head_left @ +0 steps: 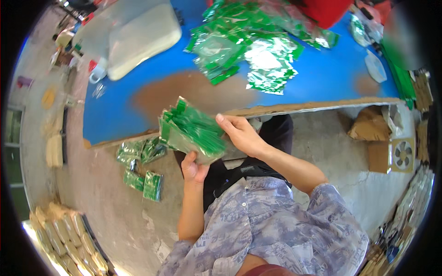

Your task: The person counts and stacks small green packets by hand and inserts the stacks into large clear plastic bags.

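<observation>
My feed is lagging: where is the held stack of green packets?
In the head view, the green stack is just left of centre, the left hand at its lower edge, the right hand at its right.

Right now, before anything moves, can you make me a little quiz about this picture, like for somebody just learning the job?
1. What are the left hand and the right hand holding together?
2. True or false: the blue tabletop has brown patches.
3. Where do the small green bundles on the floor lie in the picture? A) to the right of both hands; B) to the left of both hands; C) straight above both hands.

Key: 1. a stack of green and clear packets; 2. true; 3. B.
</observation>
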The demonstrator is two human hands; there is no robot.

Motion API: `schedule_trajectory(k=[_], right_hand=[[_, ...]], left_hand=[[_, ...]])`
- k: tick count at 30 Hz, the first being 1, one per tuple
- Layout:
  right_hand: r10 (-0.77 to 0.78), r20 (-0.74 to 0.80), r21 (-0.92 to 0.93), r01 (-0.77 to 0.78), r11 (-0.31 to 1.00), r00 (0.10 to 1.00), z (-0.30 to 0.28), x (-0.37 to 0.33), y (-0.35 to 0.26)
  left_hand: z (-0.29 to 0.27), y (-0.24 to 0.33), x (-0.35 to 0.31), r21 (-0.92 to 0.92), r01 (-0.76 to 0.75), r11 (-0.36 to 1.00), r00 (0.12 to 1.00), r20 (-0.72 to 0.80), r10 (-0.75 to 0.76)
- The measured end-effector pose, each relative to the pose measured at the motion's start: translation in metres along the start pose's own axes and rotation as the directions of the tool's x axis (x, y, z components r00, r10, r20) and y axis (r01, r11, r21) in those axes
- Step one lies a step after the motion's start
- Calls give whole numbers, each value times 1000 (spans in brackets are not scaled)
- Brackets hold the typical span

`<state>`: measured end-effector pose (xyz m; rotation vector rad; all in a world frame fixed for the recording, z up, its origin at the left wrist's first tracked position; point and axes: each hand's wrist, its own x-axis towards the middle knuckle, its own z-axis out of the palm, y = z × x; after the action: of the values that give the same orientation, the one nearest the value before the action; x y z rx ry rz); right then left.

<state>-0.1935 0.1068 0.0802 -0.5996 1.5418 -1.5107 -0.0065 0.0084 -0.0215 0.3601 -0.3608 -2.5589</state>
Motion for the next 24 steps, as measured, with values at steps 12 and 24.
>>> schedule_trajectory(k=[12, 24], right_hand=[[-681, 157, -881, 414, 231, 716, -76, 29, 1], [-699, 93, -908, 349, 233, 709, -79, 40, -3]], left_hand=[[6, 3, -10, 201, 17, 979, 994, -108, 5], [16, -6, 0, 209, 52, 977, 989, -148, -21]])
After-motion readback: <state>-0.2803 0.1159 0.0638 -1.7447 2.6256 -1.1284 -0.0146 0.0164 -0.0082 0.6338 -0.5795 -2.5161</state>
